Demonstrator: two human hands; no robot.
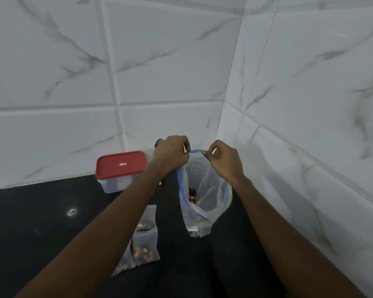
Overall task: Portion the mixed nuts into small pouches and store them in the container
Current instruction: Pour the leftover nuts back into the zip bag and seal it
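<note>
Both hands pinch the zip-top bag's (205, 190) blue rim, left hand (170, 155) and right hand (224, 162), bag upright on the black counter (41, 222). Red-lidded container's (121, 168) label is unreadable; filled pouches (145, 244) nearby.

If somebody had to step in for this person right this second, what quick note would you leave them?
Left hand and right hand: both pinch the far blue rim of the zip bag, holding it upright with its mouth open.
Nuts: a few lie low in the bag.
Done: filled small pouches lie on the black counter by the left forearm.
Left: portion the remainder, take the red lid off the container at the back left, and put the pouches inside.
</note>
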